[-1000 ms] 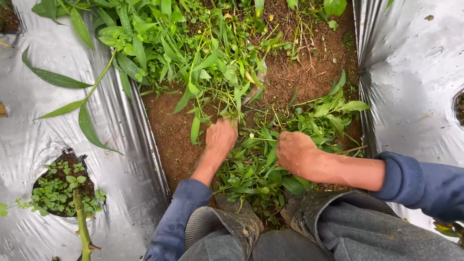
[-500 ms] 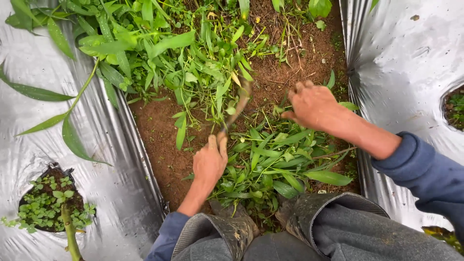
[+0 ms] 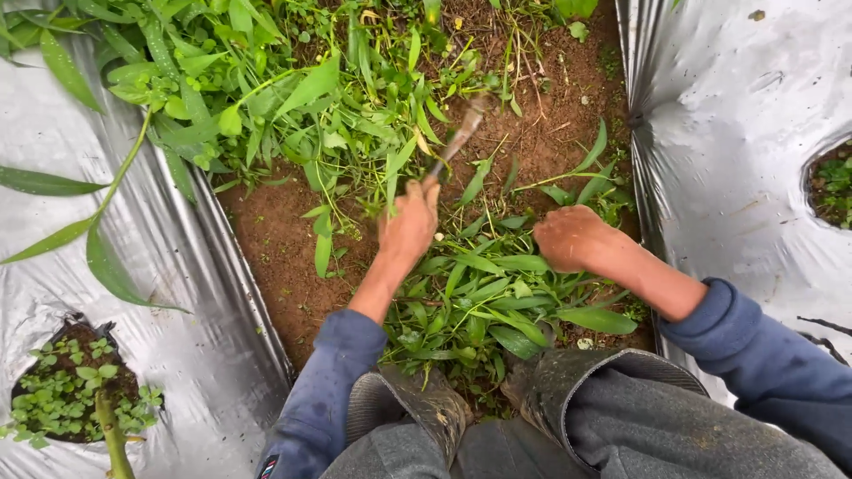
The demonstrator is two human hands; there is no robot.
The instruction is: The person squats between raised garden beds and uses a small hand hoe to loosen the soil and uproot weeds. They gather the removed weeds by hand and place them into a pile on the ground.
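Head view: left hand [image 3: 408, 226] grips a blurred hand tool [image 3: 457, 142] above pulled weeds [image 3: 484, 297] on the soil strip [image 3: 266, 239].
Right hand [image 3: 572, 238] rests curled on the greenery, fingertips hidden; silver mulch sheeting [image 3: 745, 115] flanks both sides.

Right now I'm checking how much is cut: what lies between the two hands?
In the head view, a heap of loose green leaves on the brown soil fills the stretch between the left hand, gripping a tool, and the right hand.
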